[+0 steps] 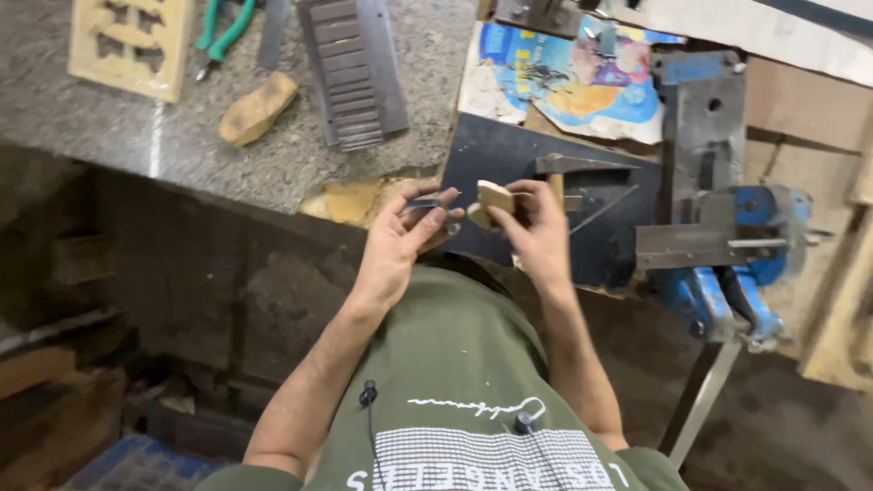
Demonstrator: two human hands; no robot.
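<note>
Dim workshop floor below, left hand (pixel 406 227) pinching a small dark blade (pixel 422 204), right hand (pixel 536 223) gripping a pale wood piece (pixel 496 198) at chest height, blue bench vise (pixel 727 273) beside, grey stone slab (pixel 227 136) beyond bearing green pliers (pixel 223 32), carved wooden block (pixel 132 41)

A grey stone tabletop (pixel 227 136) fills the upper left. On it, at the far left, lies a pale carved wooden fretwork panel (pixel 132 41). Right of the panel lie green-handled pliers (pixel 223 32), and below the pliers a rough tan wood block (pixel 257 109). Right of the block lies a dark toothed metal bar (pixel 350 68). Further right a torn colourful printed sheet (pixel 582 82) overlaps a dark board (pixel 509 164). A blue bench vise (pixel 727 245) stands right of the board.
</note>
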